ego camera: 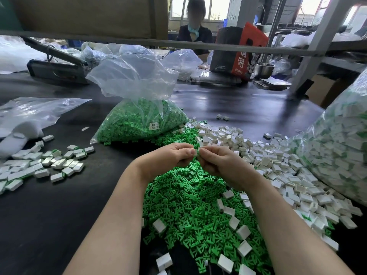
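A matt black worktable (59, 215) fills a cluttered workshop with bright windows, and another person (194, 30) sits across it. A loose heap of small green plastic clips (188, 205) spreads below the wrists, with a spill of white rectangular plastic housings (278, 165) to the right (a clear bag of green clips (139, 120) slumps behind). The left hand (168, 157) and right hand (218, 161) meet fingertip to fingertip above the green heap. Both pinch one small white plastic piece (196, 152), held between them and mostly hidden by the curled fingers.

Red box (243, 56), perhaps steel bowl (264, 70)
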The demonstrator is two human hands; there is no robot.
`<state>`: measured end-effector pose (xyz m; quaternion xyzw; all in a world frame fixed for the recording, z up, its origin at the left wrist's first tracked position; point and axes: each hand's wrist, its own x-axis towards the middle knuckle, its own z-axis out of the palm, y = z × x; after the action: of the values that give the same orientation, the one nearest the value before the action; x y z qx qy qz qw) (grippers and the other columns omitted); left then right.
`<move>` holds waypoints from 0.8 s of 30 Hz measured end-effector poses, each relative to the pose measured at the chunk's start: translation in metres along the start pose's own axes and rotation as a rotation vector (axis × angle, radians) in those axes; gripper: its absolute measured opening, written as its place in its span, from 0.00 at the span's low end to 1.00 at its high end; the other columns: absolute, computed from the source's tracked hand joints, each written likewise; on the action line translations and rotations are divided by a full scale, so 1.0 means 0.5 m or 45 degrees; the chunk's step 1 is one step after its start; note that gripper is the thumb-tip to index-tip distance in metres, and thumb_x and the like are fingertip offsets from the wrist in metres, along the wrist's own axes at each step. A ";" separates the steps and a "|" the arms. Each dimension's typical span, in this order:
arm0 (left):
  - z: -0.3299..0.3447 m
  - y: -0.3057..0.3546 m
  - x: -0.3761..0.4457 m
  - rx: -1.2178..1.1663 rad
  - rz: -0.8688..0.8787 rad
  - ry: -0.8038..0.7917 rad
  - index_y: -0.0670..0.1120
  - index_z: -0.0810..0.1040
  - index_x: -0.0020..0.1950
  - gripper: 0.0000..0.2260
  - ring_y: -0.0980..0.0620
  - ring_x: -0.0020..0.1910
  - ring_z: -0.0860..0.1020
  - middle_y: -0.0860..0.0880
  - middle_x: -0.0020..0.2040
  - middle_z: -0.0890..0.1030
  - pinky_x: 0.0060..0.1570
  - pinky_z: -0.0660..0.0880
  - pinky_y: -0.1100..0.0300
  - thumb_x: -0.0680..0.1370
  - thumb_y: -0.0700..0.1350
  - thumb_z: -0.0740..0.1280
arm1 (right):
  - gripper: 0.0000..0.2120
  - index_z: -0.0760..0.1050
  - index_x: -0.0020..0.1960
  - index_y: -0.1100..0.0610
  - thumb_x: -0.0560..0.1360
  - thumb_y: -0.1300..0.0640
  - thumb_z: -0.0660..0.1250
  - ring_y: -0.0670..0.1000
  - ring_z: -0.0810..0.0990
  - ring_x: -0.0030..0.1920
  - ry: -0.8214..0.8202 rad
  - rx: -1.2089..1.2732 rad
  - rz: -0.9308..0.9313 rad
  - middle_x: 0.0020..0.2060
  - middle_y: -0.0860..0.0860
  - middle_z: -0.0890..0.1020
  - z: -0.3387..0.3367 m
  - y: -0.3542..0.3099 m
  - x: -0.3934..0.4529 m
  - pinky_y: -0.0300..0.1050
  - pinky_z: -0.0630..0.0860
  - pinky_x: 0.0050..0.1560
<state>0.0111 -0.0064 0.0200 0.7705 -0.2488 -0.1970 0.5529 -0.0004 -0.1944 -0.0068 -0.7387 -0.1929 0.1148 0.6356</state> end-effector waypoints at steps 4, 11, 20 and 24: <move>0.006 -0.004 0.006 0.019 -0.025 0.005 0.46 0.69 0.40 0.12 0.58 0.31 0.62 0.52 0.32 0.64 0.35 0.62 0.65 0.84 0.41 0.57 | 0.13 0.71 0.41 0.57 0.83 0.57 0.58 0.42 0.62 0.26 -0.023 0.054 -0.008 0.27 0.44 0.67 -0.003 0.010 0.002 0.31 0.62 0.27; 0.008 -0.007 0.008 0.213 -0.073 -0.065 0.43 0.71 0.45 0.10 0.57 0.31 0.62 0.54 0.32 0.66 0.37 0.60 0.61 0.84 0.44 0.57 | 0.11 0.72 0.44 0.60 0.78 0.52 0.62 0.41 0.63 0.28 -0.100 -0.009 0.003 0.29 0.43 0.69 -0.014 0.020 0.000 0.31 0.62 0.29; 0.006 -0.019 0.014 0.089 -0.043 0.009 0.41 0.72 0.48 0.09 0.49 0.38 0.63 0.52 0.35 0.67 0.46 0.60 0.52 0.84 0.45 0.58 | 0.11 0.73 0.46 0.59 0.79 0.51 0.62 0.41 0.64 0.29 -0.015 0.104 -0.032 0.30 0.42 0.70 -0.007 0.029 0.005 0.31 0.63 0.29; 0.001 -0.026 0.016 0.093 -0.053 0.006 0.45 0.72 0.46 0.09 0.52 0.38 0.65 0.53 0.35 0.68 0.48 0.63 0.53 0.84 0.46 0.58 | 0.11 0.75 0.44 0.56 0.79 0.50 0.62 0.42 0.64 0.29 0.021 0.070 -0.041 0.30 0.43 0.71 -0.002 0.026 0.005 0.32 0.63 0.29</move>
<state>0.0196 -0.0080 0.0073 0.7956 -0.2385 -0.1973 0.5208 0.0039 -0.1961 -0.0192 -0.7186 -0.1963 0.1039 0.6590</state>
